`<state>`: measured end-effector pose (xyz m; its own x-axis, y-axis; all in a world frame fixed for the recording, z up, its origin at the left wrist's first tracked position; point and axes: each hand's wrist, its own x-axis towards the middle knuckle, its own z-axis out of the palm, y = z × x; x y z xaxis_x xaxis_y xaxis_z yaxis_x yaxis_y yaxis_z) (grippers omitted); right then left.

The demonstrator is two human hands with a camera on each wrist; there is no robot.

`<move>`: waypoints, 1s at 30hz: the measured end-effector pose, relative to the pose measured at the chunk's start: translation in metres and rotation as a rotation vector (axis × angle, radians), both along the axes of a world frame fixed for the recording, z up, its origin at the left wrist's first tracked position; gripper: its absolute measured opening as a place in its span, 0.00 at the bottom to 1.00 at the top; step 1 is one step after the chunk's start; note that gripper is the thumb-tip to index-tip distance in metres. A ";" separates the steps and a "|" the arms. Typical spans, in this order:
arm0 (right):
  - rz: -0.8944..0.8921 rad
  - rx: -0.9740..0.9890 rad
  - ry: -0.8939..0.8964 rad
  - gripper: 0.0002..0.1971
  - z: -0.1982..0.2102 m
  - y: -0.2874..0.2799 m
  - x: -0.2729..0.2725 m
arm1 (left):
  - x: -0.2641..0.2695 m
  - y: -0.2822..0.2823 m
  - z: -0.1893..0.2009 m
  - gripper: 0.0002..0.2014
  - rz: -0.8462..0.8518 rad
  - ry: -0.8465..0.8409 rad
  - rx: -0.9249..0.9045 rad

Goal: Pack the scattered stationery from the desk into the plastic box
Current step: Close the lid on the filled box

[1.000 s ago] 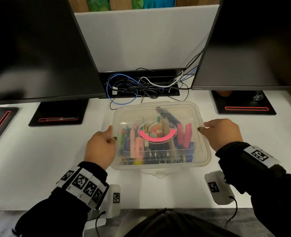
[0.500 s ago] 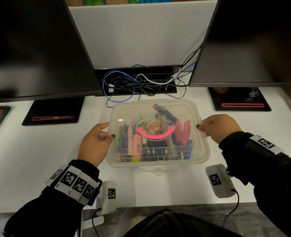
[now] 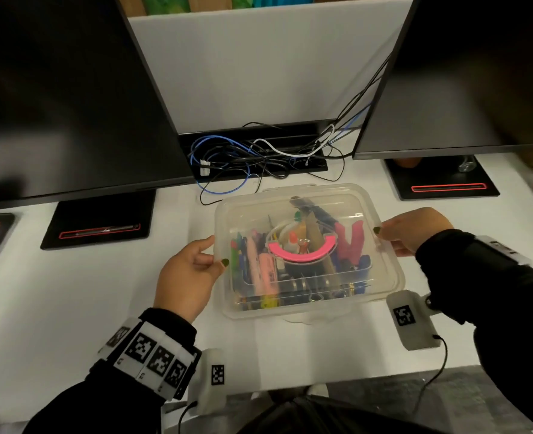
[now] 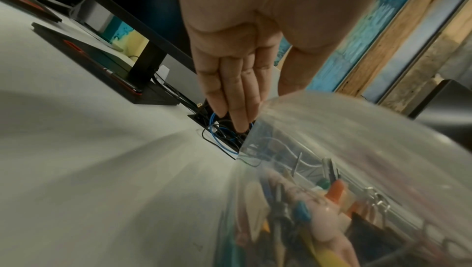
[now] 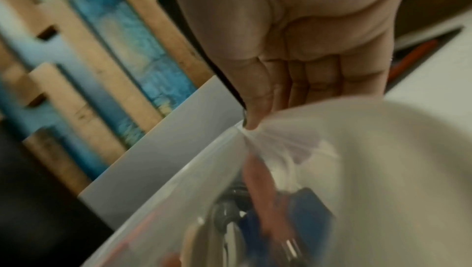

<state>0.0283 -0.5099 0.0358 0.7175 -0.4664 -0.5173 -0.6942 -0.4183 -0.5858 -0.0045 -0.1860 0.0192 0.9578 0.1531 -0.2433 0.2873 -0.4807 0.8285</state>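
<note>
Left hand (image 3: 187,274) grips the left edge of the plastic box (image 3: 384,270): thumb on top of the lid, fingers (image 4: 237,93) straight along the box's left wall in the left wrist view. Box sits mid-desk, just in front of the cable tray (image 3: 256,151), lid (image 3: 346,205) on. Its long axis runs left-right, a little skewed, far-left corner nearer the left monitor base. Inside: pens and markers (image 3: 246,255) mostly lying front-to-back, a pink half-round piece (image 3: 302,250) at centre with its curve toward the person, a red tool (image 3: 348,242) on the right. Right hand (image 3: 412,230) grips the right edge, thumb on the lid rim, fingers curled under; right wrist view is blurred.

Surface: white desk (image 3: 71,308). Left monitor (image 3: 65,98) and right monitor (image 3: 478,73) on black bases, grey partition (image 3: 259,64) between them, wood-and-blue panels behind.
</note>
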 end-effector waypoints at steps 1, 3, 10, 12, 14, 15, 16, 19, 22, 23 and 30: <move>-0.045 0.067 -0.001 0.10 0.003 0.001 -0.001 | 0.001 0.002 0.000 0.21 -0.003 0.005 -0.004; -0.029 0.083 0.019 0.10 0.004 0.001 -0.003 | 0.004 0.004 -0.001 0.21 -0.012 0.017 -0.012; 0.100 -0.225 0.009 0.13 0.005 0.011 -0.007 | 0.008 0.012 -0.005 0.21 -0.050 0.009 -0.041; 0.139 -0.244 -0.002 0.13 0.006 0.012 -0.012 | 0.006 0.013 -0.006 0.23 -0.092 0.005 0.014; 0.246 -0.317 0.028 0.15 0.008 0.014 -0.018 | 0.003 0.013 -0.006 0.25 -0.153 -0.041 0.138; 0.297 -0.361 0.037 0.17 0.010 0.015 -0.020 | 0.002 0.013 -0.006 0.27 -0.181 -0.101 0.219; 0.322 -0.387 0.036 0.19 0.011 0.016 -0.022 | 0.001 0.013 -0.006 0.28 -0.210 -0.179 0.288; 0.321 -0.409 -0.012 0.25 0.021 0.018 -0.026 | -0.007 0.006 0.001 0.29 -0.361 -0.339 0.330; 0.471 -0.506 -0.109 0.28 0.034 0.025 -0.018 | -0.020 -0.011 0.009 0.28 -0.621 -0.329 0.303; 0.570 -0.551 -0.126 0.29 0.038 0.029 -0.012 | -0.024 -0.018 0.010 0.30 -0.716 -0.317 0.343; 1.024 -0.586 -0.143 0.27 0.028 0.066 0.053 | -0.022 -0.064 -0.006 0.42 -0.897 -0.295 0.658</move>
